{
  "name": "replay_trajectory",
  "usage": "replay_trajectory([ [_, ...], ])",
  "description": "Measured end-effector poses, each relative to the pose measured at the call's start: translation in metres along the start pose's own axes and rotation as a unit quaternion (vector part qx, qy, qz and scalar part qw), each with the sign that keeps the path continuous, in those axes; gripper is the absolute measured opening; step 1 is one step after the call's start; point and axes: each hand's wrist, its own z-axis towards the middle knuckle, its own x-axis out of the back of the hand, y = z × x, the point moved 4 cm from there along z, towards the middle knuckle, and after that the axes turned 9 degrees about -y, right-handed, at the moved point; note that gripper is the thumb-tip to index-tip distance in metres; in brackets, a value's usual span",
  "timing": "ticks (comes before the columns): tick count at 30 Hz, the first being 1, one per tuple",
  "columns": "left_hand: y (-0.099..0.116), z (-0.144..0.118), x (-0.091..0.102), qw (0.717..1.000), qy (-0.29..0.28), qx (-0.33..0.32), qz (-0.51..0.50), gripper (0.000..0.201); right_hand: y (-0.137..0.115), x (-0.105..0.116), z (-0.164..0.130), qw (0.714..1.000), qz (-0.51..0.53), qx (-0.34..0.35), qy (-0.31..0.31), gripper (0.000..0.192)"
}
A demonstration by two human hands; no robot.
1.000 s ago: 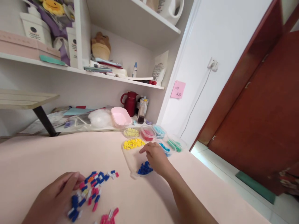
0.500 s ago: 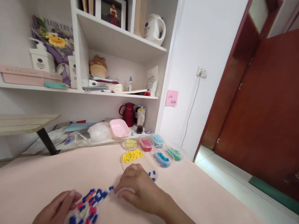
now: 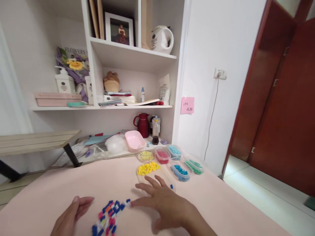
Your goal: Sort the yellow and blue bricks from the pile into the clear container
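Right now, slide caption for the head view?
Right hand spread at the edge of loose coloured pieces, left hand opposite, plastic tubs behind.

pink sticky note on the wall says what looks like 250, can't make out the scribble under it, FLOWERS S in capitals above the bouquet, labels on the pump bottle and white jug way too tiny to read
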Motion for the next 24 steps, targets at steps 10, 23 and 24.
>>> replay_trajectory([
  [10,0.015,-0.004,-0.012,0.988,-0.043,-0.034,0.142,0.049,0.017,-0.012,0.021,0.992,0.024,-0.098,0.079,0.055],
  [23,0.031,-0.022,-0.029,0.962,-0.095,-0.142,0.211,0.031,-0.010,-0.007,0.023,0.986,0.017,-0.067,0.151,0.059],
  [24,0.030,-0.023,-0.030,0.963,-0.098,-0.143,0.208,0.031,-0.018,-0.003,0.023,0.983,0.018,-0.045,0.175,0.052],
])
